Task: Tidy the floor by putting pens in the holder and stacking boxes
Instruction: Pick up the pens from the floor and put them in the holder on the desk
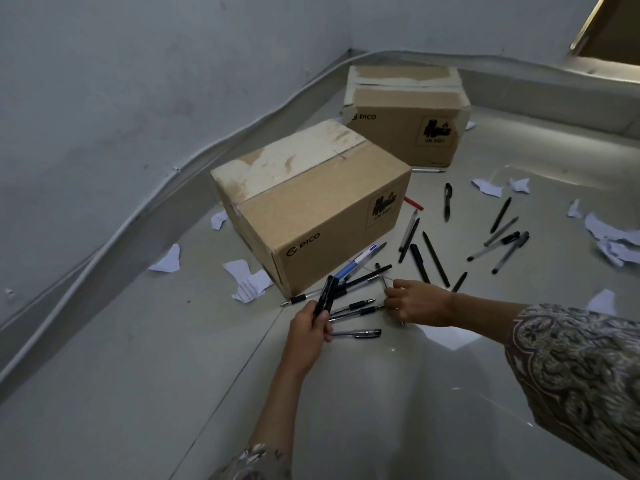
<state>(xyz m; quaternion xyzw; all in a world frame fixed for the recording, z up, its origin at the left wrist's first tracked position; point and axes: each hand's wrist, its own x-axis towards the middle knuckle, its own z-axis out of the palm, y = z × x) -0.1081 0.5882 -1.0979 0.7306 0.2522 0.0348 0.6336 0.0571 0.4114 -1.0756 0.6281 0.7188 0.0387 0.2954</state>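
Black pens (325,295) bunched upright in left hand (311,331), fist closed round them, acting as a collecting hand so the other stays free. Right hand (418,301) down at the floor, fingertips pinched on a thin pen, can't tell if it's lifted yet. More pens loose nearby (358,333), others scattered well apart to the right (500,214). No holder in view. Near PICO box (313,206) and far PICO box (407,114) stand apart, unstacked. Torn paper scraps (250,280) litter the grey floor (138,393)
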